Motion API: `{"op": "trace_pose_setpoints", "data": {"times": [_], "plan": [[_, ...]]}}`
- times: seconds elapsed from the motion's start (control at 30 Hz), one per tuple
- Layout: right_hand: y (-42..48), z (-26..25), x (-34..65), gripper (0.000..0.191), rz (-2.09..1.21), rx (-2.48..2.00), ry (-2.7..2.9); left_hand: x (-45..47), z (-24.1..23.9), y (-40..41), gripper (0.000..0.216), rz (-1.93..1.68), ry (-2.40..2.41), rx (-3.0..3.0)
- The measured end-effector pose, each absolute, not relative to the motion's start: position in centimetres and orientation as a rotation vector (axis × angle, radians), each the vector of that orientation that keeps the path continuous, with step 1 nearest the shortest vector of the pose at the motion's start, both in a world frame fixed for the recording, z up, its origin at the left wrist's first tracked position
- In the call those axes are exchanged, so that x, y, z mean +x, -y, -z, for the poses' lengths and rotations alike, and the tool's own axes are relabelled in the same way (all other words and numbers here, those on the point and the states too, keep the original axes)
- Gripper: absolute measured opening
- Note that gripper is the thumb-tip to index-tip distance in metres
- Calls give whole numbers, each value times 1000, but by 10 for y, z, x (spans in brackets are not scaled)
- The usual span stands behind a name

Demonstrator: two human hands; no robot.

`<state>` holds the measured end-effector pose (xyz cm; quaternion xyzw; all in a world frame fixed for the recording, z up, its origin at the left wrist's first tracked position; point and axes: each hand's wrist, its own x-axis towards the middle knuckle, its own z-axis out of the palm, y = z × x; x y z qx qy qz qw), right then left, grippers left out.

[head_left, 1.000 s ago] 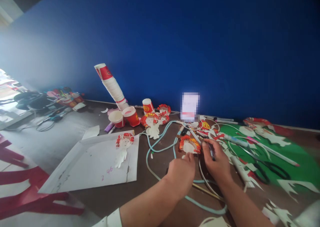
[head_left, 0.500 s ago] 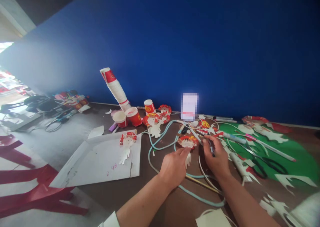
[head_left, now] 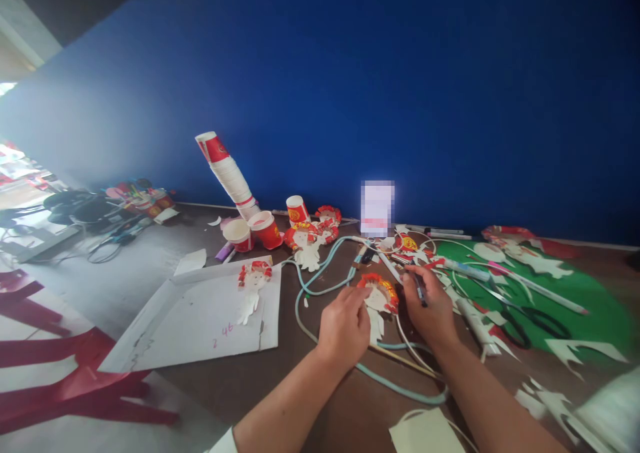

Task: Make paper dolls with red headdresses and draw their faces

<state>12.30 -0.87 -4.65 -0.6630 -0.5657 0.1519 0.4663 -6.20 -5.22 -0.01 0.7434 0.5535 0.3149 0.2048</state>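
My left hand [head_left: 344, 325] pinches the left edge of a paper cutout doll [head_left: 376, 298], which has a red and yellow rim like curled hair and a white body hanging below. In my right hand [head_left: 434, 306], a dark pen [head_left: 420, 289] is gripped between thumb and fingers, just to the right of the doll. Beneath the hands, a pale blue cable [head_left: 400, 391] loops over the brown table. Left of them, a similar paper doll [head_left: 255, 286] lies on a white board [head_left: 200, 316] with pink and dark marks.
A leaning stack of paper cups [head_left: 231, 180] rises at the back, near more red cups [head_left: 266, 230]. Scissors [head_left: 515, 316], markers [head_left: 537, 290] and paper scraps lie on a green sheet [head_left: 595, 313] at right. A bright, blurred-out screen [head_left: 377, 208] stands against the blue partition [head_left: 400, 93].
The paper doll in my left hand has turned up, so its white front and more of its red and yellow rim show. My right hand stays beside it with the pen.
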Motion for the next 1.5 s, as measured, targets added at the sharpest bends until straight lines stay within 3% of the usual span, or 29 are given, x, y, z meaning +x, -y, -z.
{"op": "trace_pose_setpoints", "data": {"times": [0.13, 0.23, 0.4, 0.67, 0.8, 1.0, 1.5], "plan": [[9, 47, 123, 36, -335, -1676, 1393, -71, -3, 52, 27, -775, -1830, 1962], [10, 42, 121, 40, -267, -1736, 1469, -76, -2, 47, 32, -669, -1931, 1933], [14, 23, 124, 46, -146, -1978, 1623, -70, -2, 40, 48, -512, -1938, 1990], [28, -11, 124, 40, 28, -2026, 1734, -64, -6, 50, 39, -350, -1930, 1996], [53, -31, 113, 26, -219, -2093, 1850, -68, 0, 57, 33, -339, -1904, 1998], [80, -24, 108, 30, -507, -2136, 2100, -70, 14, 56, 11, -466, -1853, 1999], [93, -3, 104, 42, -1005, -1798, 1804, -83, -3, 70, 13, -728, -1588, 1516]]}}
